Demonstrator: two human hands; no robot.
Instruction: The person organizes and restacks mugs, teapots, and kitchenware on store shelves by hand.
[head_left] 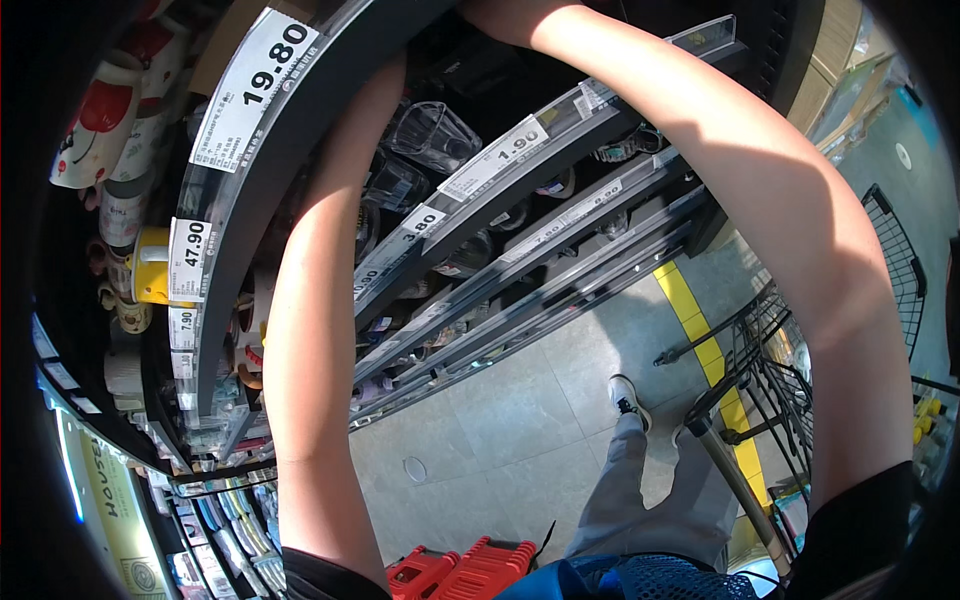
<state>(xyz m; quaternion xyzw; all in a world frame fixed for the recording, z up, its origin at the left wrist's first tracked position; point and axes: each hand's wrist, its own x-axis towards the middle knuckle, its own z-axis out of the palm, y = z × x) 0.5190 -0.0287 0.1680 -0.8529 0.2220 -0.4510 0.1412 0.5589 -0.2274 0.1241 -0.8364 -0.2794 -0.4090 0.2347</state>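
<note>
Both my bare arms stretch up into a dark shelf unit. The left forearm (318, 300) passes behind the upper shelf's front edge (345, 60), which hides my left hand. At the top of the view my right hand (505, 18) reaches over the shelf below; its fingers are cut off, so what it touches does not show. Beside my left forearm, clear glasses (432, 135) lie or stand on that shelf. A clear strip with white price tags (495, 158) runs along its front.
Decorated mugs (100, 125) and a yellow mug (152, 265) stand on shelves at left. Lower shelves hold more glassware (465, 255). A black wire shopping cart (790, 370) is at my right, near a yellow floor strip (710, 355). Red objects (480, 570) sit at the bottom.
</note>
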